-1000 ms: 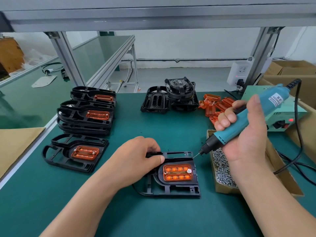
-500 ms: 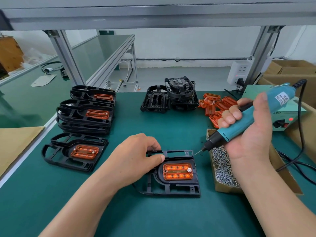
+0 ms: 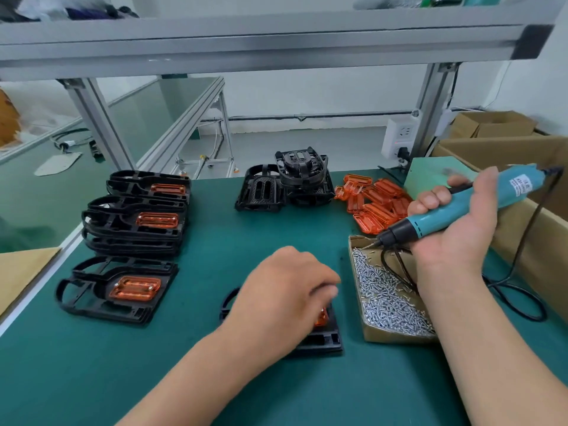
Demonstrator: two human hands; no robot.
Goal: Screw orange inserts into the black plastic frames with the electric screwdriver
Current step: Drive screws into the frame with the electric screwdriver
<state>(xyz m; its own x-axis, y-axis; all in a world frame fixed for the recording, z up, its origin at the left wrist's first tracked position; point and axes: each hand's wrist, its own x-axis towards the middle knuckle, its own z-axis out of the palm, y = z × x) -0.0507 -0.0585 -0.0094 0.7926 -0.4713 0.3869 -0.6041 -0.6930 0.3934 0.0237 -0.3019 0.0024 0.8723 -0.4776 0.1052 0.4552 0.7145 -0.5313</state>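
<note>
Right hand [image 3: 455,238] around tilted screwdriver [image 3: 461,206]

Teal screwdriver [image 3: 479,201], orange inserts [image 3: 373,201], green mat [image 3: 215,247].

Bare both sides: left grip [image 3: 285,290] lower centre, right grip [image 3: 455,238] right of frame, forearms uncovered up to frame edge.

Bare mat [image 3: 215,241] between frames [image 3: 129,241], screw box [image 3: 399,338]
</note>
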